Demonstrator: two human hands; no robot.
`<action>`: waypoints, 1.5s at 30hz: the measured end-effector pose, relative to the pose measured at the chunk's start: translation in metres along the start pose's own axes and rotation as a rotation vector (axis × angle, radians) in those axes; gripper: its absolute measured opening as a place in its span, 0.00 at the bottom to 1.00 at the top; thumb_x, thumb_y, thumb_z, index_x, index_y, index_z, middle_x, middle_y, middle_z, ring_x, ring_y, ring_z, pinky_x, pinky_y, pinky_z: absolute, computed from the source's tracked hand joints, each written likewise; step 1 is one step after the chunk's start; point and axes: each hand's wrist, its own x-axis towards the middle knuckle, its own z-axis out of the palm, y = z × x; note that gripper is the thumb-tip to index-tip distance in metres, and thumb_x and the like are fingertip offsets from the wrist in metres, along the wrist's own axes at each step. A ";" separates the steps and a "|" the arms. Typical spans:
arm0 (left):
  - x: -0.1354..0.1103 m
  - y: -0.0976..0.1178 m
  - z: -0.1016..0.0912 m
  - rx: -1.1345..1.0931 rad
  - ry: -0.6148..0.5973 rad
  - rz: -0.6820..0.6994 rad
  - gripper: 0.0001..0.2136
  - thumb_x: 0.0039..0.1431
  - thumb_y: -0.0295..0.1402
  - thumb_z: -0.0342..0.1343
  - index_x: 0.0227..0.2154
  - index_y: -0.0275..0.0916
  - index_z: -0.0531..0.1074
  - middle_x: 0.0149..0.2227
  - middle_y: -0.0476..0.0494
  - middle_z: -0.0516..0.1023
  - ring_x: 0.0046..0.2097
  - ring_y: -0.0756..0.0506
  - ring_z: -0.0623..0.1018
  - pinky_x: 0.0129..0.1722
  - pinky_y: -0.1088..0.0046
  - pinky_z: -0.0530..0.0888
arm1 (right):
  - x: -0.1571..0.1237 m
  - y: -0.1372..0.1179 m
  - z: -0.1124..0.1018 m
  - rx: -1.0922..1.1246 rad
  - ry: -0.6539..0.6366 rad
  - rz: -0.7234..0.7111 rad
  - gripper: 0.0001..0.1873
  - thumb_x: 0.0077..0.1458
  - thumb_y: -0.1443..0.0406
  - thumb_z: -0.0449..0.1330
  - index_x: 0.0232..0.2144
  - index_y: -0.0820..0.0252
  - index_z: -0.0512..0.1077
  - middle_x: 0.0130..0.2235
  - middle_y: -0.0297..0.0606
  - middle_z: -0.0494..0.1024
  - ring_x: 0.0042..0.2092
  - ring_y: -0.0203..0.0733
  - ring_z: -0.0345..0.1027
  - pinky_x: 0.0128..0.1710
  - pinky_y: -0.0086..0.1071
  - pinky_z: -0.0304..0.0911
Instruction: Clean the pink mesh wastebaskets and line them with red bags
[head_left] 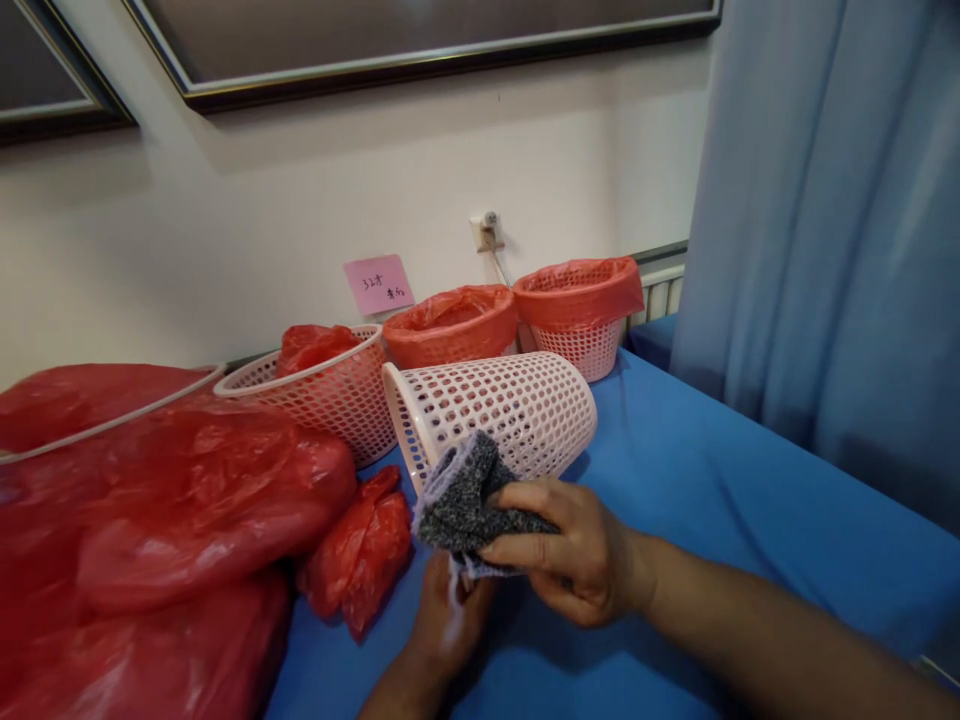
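Note:
A dark grey speckled cleaning cloth (465, 505) with a lilac edge and a loose lilac strand is bunched in front of me. My right hand (574, 550) grips it from the right, thumb and fingers pinched on the fabric. Under the cloth, my left hand (450, 615) is closed at its lower edge, its fingertips partly hidden. Just behind both hands a white perforated plastic basket (517, 400) lies on its side, its wide rim facing left. The cloth overlaps the rim's lower part in view; whether they touch, I cannot tell.
A large heap of red plastic bags (195, 500) covers the left, with a small crumpled red bag (364, 550) beside it. Behind stand a basket with red plastic inside (337, 400) and two red-lined baskets (457, 325). A blue-covered table (712, 540) lies below; a blue curtain (817, 220) hangs right.

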 end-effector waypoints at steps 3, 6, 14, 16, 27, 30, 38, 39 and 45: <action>0.000 0.005 -0.001 -0.033 0.041 -0.031 0.21 0.67 0.49 0.55 0.49 0.39 0.81 0.48 0.40 0.86 0.50 0.35 0.83 0.55 0.58 0.79 | -0.010 0.034 -0.009 -0.135 0.119 0.240 0.28 0.54 0.72 0.56 0.57 0.50 0.72 0.60 0.43 0.71 0.58 0.48 0.71 0.56 0.44 0.72; 0.003 0.013 0.000 -0.029 -0.002 -0.025 0.20 0.69 0.46 0.54 0.54 0.39 0.80 0.53 0.38 0.83 0.57 0.35 0.80 0.60 0.56 0.75 | -0.025 0.086 -0.025 -0.324 0.402 0.733 0.24 0.53 0.68 0.57 0.53 0.54 0.76 0.58 0.46 0.72 0.59 0.53 0.69 0.61 0.52 0.67; 0.007 0.015 0.008 0.066 -0.110 0.095 0.19 0.70 0.41 0.52 0.58 0.43 0.77 0.57 0.39 0.81 0.60 0.35 0.78 0.64 0.53 0.71 | -0.018 0.066 -0.019 -0.258 0.358 0.602 0.24 0.58 0.68 0.57 0.57 0.55 0.73 0.61 0.47 0.69 0.63 0.51 0.67 0.64 0.50 0.65; 0.008 0.013 0.008 0.062 -0.140 0.103 0.17 0.70 0.40 0.52 0.54 0.43 0.79 0.52 0.41 0.84 0.54 0.37 0.82 0.59 0.56 0.76 | -0.007 0.026 -0.006 -0.154 0.187 0.288 0.28 0.58 0.71 0.56 0.61 0.55 0.68 0.64 0.47 0.66 0.64 0.49 0.65 0.62 0.46 0.67; 0.009 -0.001 0.009 0.199 -0.227 0.134 0.19 0.71 0.32 0.48 0.61 0.44 0.73 0.59 0.41 0.79 0.60 0.38 0.78 0.62 0.57 0.74 | -0.037 0.124 -0.041 -0.304 0.469 1.137 0.25 0.51 0.66 0.57 0.52 0.61 0.77 0.52 0.49 0.78 0.55 0.57 0.73 0.60 0.56 0.67; 0.012 0.001 0.009 0.228 -0.290 0.155 0.20 0.69 0.27 0.49 0.59 0.45 0.74 0.57 0.42 0.81 0.57 0.40 0.79 0.58 0.59 0.76 | -0.039 0.135 -0.045 -0.273 0.466 1.217 0.26 0.49 0.64 0.58 0.51 0.64 0.77 0.50 0.50 0.79 0.53 0.58 0.74 0.59 0.59 0.67; 0.011 0.003 0.006 0.169 -0.243 0.136 0.16 0.68 0.30 0.52 0.55 0.43 0.77 0.54 0.42 0.83 0.56 0.39 0.80 0.61 0.57 0.75 | -0.001 0.008 -0.005 -0.015 0.123 0.125 0.29 0.55 0.71 0.56 0.60 0.54 0.69 0.61 0.46 0.69 0.58 0.48 0.70 0.55 0.43 0.72; 0.008 0.002 0.005 0.134 -0.226 0.107 0.14 0.68 0.32 0.54 0.53 0.43 0.78 0.50 0.43 0.84 0.53 0.39 0.82 0.57 0.59 0.77 | 0.000 -0.001 -0.003 0.014 0.098 0.058 0.29 0.54 0.71 0.56 0.59 0.55 0.69 0.60 0.47 0.69 0.55 0.47 0.72 0.52 0.41 0.74; -0.001 0.015 0.002 -0.016 -0.037 -0.009 0.18 0.69 0.44 0.54 0.54 0.41 0.79 0.50 0.40 0.85 0.54 0.36 0.82 0.58 0.58 0.77 | -0.012 0.041 -0.011 -0.194 0.226 0.341 0.27 0.55 0.72 0.55 0.57 0.53 0.72 0.59 0.45 0.71 0.59 0.49 0.70 0.58 0.45 0.70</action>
